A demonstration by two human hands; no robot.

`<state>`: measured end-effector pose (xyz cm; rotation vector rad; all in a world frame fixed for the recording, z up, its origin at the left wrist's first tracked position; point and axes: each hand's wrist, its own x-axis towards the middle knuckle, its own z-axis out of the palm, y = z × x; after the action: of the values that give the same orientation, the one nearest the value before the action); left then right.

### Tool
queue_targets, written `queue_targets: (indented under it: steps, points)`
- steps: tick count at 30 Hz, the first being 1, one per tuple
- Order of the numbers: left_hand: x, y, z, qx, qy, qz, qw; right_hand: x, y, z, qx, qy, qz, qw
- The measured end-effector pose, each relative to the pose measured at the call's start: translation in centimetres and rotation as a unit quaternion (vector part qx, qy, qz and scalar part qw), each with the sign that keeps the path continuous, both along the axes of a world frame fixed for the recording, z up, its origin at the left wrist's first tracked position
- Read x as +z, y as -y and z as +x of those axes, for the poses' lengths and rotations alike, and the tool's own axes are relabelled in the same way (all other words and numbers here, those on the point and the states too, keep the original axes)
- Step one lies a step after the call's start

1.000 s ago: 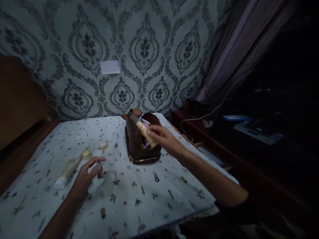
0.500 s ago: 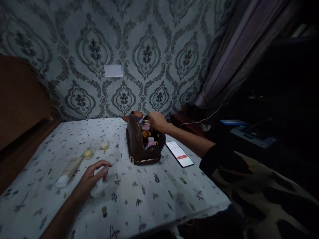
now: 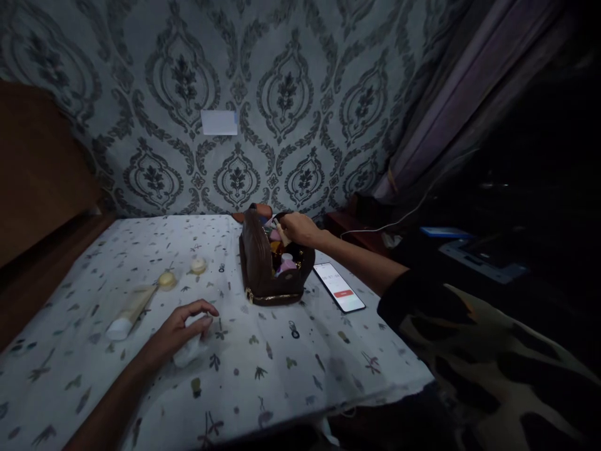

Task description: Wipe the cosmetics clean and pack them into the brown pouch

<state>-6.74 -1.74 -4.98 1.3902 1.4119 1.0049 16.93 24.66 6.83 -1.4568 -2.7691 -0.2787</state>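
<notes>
A brown cosmetic bag (image 3: 257, 263) stands unzipped on the cloth-covered table, with small bottles, among them a pink one with a white cap (image 3: 287, 260), inside. My right hand (image 3: 300, 229) is at its opening, fingers closed on a slim beige item (image 3: 283, 235) whose kind I cannot make out. My left hand (image 3: 185, 322) rests low over the table, thumb and forefinger curved and apart. Under its palm shows something white and crumpled (image 3: 188, 354), unclear in the dim light. Beyond it lie a beige squeeze tube (image 3: 134, 311) with a white cap, a yellow round container (image 3: 166, 280) and a cream-coloured one (image 3: 198, 266).
A phone (image 3: 339, 287) with its screen lit lies right of the bag. The patterned tablecloth (image 3: 282, 376) ends at the front edge. Behind is the papered wall with a white plate (image 3: 219, 123). A white cable (image 3: 399, 219) runs at the right.
My right hand has shifted slightly, and the beige item now shows more plainly beneath its fingers. The left hand keeps nearly the same pose. The view has tilted a little.
</notes>
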Motion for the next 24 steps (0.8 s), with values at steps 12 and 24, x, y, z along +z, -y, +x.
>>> queue_targets:
  steps: [12,24]
  points:
    - [0.9,-0.1,0.3,-0.023,-0.019,0.005,1.000,1.1,2.5,0.4,0.065,0.023,-0.002,0.998]
    - [-0.2,-0.9,-1.1,0.113,-0.106,0.089,0.984,-4.8,13.9,-0.6,0.337,-0.318,-0.038,0.886]
